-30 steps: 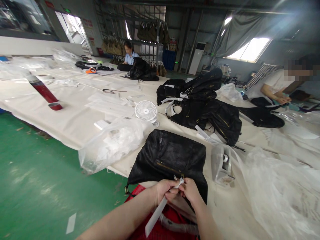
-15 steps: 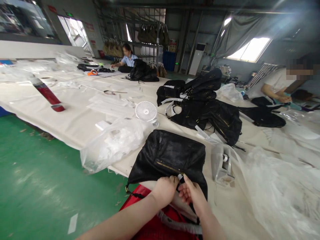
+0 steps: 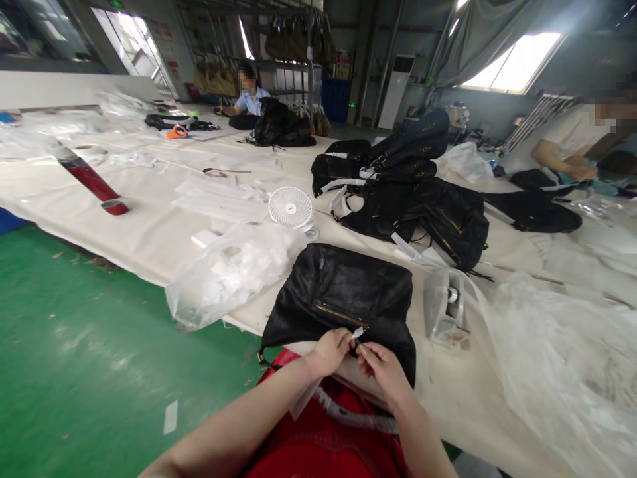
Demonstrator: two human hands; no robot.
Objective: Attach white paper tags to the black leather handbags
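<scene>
A black leather bag (image 3: 355, 282) with a gold zipper lies at the table's near edge, its lower part hanging toward me. At its front edge, below the zipper's right end, my left hand (image 3: 333, 350) and my right hand (image 3: 375, 362) meet, fingers closed. Between their fingertips is a small whitish strip (image 3: 357, 333), pinched by my left hand and touched by my right. What my right fingers hold is too small to name. A plastic-wrapped strap (image 3: 343, 416) hangs below my hands over red cloth.
Around the bag are a clear plastic bag (image 3: 231, 272), a white fan (image 3: 290, 208), a tape dispenser (image 3: 448, 309) and crumpled plastic sheeting (image 3: 552, 372). More black bags (image 3: 413, 206) are piled beyond. Two people sit farther off, left and right. Green floor lies left.
The view has tilted down slightly, so the table's things sit higher. My right hand's fingers have closed beside my left, and the whitish strip shows more above them.
</scene>
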